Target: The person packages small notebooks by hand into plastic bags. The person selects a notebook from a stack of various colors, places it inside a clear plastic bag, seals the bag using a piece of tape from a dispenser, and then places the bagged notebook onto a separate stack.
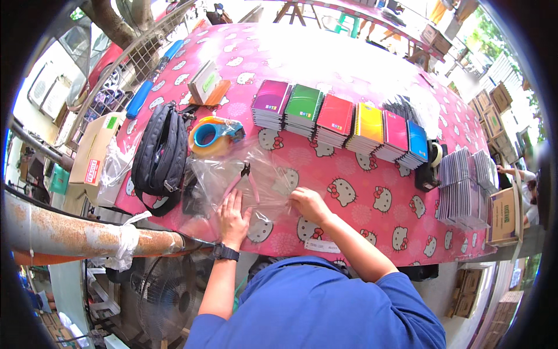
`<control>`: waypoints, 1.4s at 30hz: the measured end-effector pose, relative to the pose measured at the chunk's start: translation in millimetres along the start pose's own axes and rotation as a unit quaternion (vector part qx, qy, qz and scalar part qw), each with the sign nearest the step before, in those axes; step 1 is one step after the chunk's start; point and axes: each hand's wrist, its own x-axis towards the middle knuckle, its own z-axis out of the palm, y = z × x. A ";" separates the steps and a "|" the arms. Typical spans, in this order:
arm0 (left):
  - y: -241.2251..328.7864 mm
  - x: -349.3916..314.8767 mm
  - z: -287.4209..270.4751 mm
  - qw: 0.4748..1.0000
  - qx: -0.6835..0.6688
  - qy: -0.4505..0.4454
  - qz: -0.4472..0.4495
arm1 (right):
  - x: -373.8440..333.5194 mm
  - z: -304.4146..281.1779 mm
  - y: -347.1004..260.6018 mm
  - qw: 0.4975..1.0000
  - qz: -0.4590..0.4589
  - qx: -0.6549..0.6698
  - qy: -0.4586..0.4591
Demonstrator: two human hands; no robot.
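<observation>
A sheet of clear plastic (270,200), perhaps a bag, lies crumpled on the pink table near its front edge. My left hand (233,221) rests on it with the fingers stretched out flat. The fingers of my right hand (308,203) are closed on the plastic's right edge. Just beyond my left fingertips are cutting pliers (253,187) with pink handles and dark jaws pointing away; whether they lie on or under the plastic is unclear. Past them sits a blue tape dispenser (204,135) with rolls of tape around it.
Stacked spiral notebooks (333,116) in several colours run across the middle. More notebook stacks (462,192) stand at the right beside a black tape dispenser (429,168). A dark backpack (160,151) is at the left, near a cardboard box (93,151). A rusty pipe (75,232) borders the front left.
</observation>
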 end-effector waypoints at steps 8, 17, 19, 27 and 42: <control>-4.0 16.1 -24.3 0.997 0.001 0.007 -0.073 | -79.4 -142.2 58.7 0.832 0.317 0.308 0.334; 267.9 32.0 31.9 0.943 -0.233 -0.159 0.178 | -173.1 -121.8 67.8 0.629 0.382 0.463 0.493; 259.6 30.2 70.6 0.944 -0.054 -0.262 0.194 | -198.8 -144.8 62.1 0.623 0.430 0.409 0.509; 230.7 38.1 79.9 0.923 0.017 -0.274 0.269 | -162.0 -153.2 -0.3 0.936 0.117 -0.242 0.226; 197.8 32.9 69.2 0.929 -0.032 -0.282 0.240 | -12.6 -148.0 2.6 0.954 -0.043 -0.210 0.210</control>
